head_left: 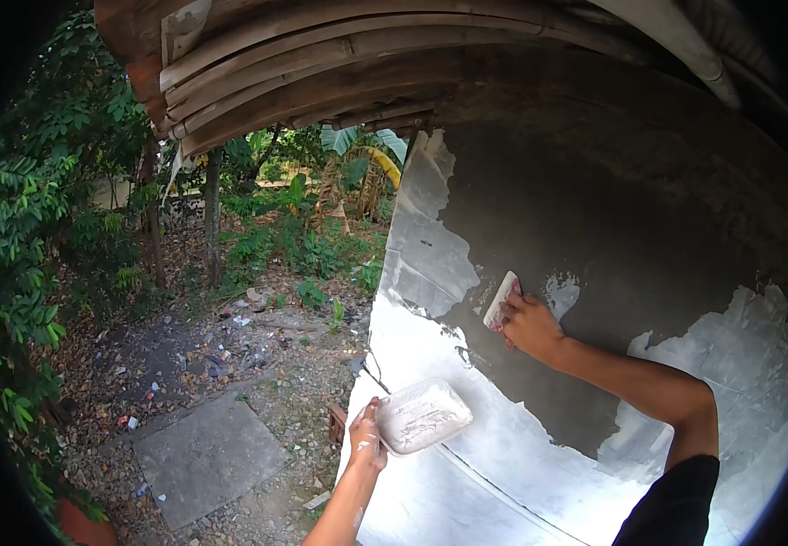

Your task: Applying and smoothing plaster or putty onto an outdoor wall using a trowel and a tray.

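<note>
At the lower middle my left hand (368, 435), streaked with white, grips a white, coated shallow tray (423, 414) by its left end. My right hand (528, 323) is closed on a white spreader (503, 291) with red marks, held at the dark grey plastered wall (558, 209). A small pale smear (563, 293) lies just right of the spreader. Patchy light grey coating covers the wall's left edge and lower right (712, 382), and brighter white coating (398, 346) runs along the bottom.
A bamboo and timber roof edge (303, 82) hangs overhead. Left of the wall's edge are trees (48, 237), banana plants, littered gravel ground and a concrete slab (207, 455). A thin dark line, perhaps a cable or pipe, crosses the white lower wall.
</note>
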A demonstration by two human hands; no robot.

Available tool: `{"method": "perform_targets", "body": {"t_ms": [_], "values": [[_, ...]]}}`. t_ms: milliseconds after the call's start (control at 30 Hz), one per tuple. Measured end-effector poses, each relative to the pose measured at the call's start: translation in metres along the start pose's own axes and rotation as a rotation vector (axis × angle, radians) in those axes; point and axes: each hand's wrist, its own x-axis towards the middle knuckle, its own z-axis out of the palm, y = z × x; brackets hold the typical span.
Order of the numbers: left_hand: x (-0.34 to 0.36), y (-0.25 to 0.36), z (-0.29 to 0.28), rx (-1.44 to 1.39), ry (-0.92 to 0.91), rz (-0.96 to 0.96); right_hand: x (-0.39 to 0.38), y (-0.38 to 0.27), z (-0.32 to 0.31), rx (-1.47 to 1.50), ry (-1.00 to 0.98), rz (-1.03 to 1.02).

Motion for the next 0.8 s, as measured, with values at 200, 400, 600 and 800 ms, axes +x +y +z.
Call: {"method": "perform_targets", "body": {"t_ms": [200, 400, 600, 800], "values": [[0.003, 0.012, -0.007, 0.004, 0.032, 0.003, 0.056, -0.009, -0.013, 0.191, 0.246, 0.029], [0.016, 0.0, -0.062, 0.007, 0.11, 0.071, 0.23, -0.079, -0.007, 0.08, 0.172, -0.043], [0.003, -0.005, -0.103, -0.016, 0.207, 0.053, 0.322, -0.092, 0.093, -0.102, 0.006, 0.073], [0.003, -0.005, -0.108, -0.053, 0.292, 0.056, 0.292, -0.1, 0.107, -0.122, -0.056, 0.128]]}}
